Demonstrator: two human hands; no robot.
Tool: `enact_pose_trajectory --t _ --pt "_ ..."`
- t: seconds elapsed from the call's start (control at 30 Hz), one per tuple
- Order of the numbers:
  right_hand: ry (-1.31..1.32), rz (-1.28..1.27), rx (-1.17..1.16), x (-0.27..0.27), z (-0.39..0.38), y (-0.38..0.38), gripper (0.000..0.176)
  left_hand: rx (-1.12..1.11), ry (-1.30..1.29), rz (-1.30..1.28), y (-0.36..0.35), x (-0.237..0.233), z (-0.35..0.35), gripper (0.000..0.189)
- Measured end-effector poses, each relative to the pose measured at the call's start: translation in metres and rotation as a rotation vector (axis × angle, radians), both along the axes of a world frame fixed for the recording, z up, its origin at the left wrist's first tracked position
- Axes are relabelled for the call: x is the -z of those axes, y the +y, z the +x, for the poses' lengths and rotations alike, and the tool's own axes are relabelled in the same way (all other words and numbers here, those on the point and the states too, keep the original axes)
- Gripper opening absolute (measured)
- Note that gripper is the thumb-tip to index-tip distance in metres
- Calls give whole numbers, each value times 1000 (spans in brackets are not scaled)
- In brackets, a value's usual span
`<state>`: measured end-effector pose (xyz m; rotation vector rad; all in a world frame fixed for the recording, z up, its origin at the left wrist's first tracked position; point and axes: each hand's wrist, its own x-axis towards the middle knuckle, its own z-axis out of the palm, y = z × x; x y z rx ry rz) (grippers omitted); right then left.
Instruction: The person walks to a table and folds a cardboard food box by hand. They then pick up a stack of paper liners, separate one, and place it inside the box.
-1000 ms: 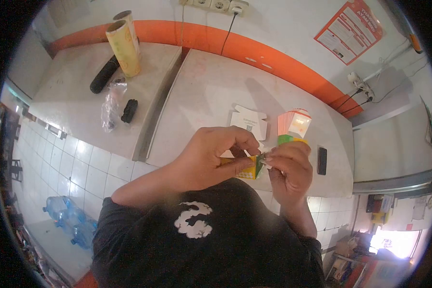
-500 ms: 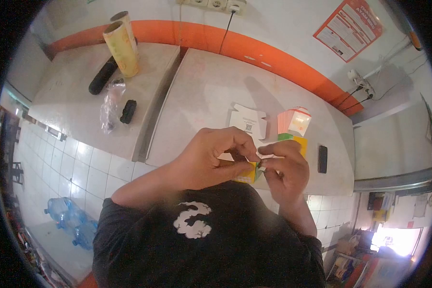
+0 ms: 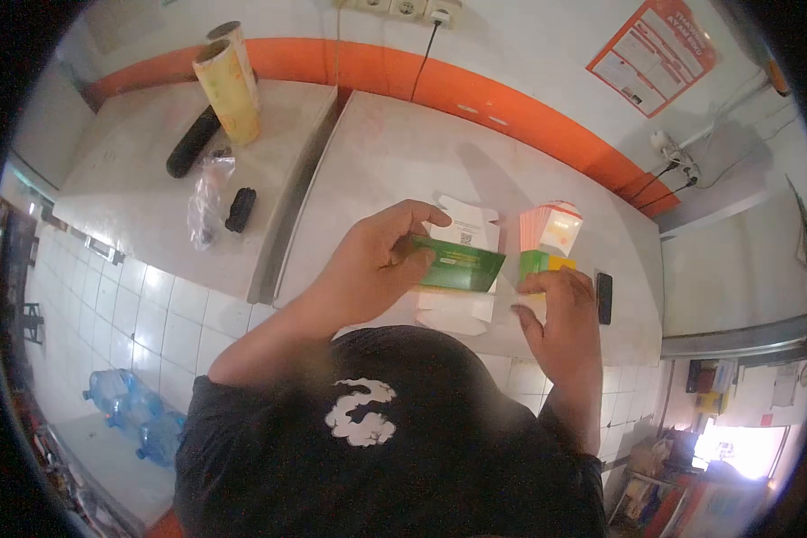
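Observation:
My left hand is closed on the left end of a green folding carton, with the thumb on its printed face. Below the green panel, pale flaps stick out toward my body. Behind the carton, a white unfolded carton piece with a QR code lies on the table. My right hand is apart from the green carton, thumb and fingers spread. Its fingertips overlap the near end of a green-and-yellow carton stack in this view. Beyond that stands a fanned, pink-edged stack of cartons.
A black phone lies right of my right hand on the white table. Left across a gap, another table holds yellow rolls, a black cylinder, a plastic bag and a small black object.
Both hands were together at the carton. Now my right hand has let go and moved right toward the stack, while my left hand has raised the carton, its green face showing.

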<state>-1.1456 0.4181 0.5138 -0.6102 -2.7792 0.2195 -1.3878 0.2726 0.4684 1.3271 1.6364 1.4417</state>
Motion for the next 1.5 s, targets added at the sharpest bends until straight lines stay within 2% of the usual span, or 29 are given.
enact_pose_trajectory --t 0.07,0.17,0.27,0.37,0.47,0.57,0.67,0.77,0.87,0.97,1.07,1.17,1.27,1.3,1.4,1.43,1.5 --pt "-78 157 -35 5 1 2 27 57 155 -119 -1 -8 -9 32" --pt "-62 148 -163 -1 -5 -6 13 55 837 -20 -4 -9 -6 26" --pt "-59 1 -218 -5 -11 -16 12 148 728 -159 4 -19 8 21" --pt "-128 -107 -158 -8 -18 -19 12 101 723 -161 9 -23 14 14" --pt "-181 -337 -194 -19 -18 -7 22 72 723 41 9 -20 14 11" --pt "-173 -363 -231 -23 -18 -6 24 196 739 340 12 -21 12 9" --pt "-30 -393 -223 -23 -18 -14 21 317 763 371 15 -25 10 10" --pt "-7 -371 -252 -25 -19 -16 21 345 710 297 16 -25 7 14" --pt "-119 -349 -266 -33 -23 -22 16 360 723 258 18 -21 8 16" --pt "-223 -323 -275 -32 -24 -23 13 395 666 11 19 -27 12 18" --pt "-143 -234 -344 -20 -20 -26 10 621 653 -170 23 -20 4 18" --pt "30 240 -332 -9 -25 -15 35 605 633 -141 26 -14 -7 18" --pt "680 177 20 8 -12 10 94 278 -175 -87 14 -4 -14 17" --pt "521 143 104 5 0 17 124 264 -228 97 14 11 -12 23" --pt "482 -765 79 38 3 23 129 392 -661 274 5 44 -3 30" --pt "455 -1142 62 44 2 20 127 496 -782 253 -1 45 -1 39" --pt "553 -1266 -58 47 -1 9 117 555 -730 255 -5 48 -1 45"
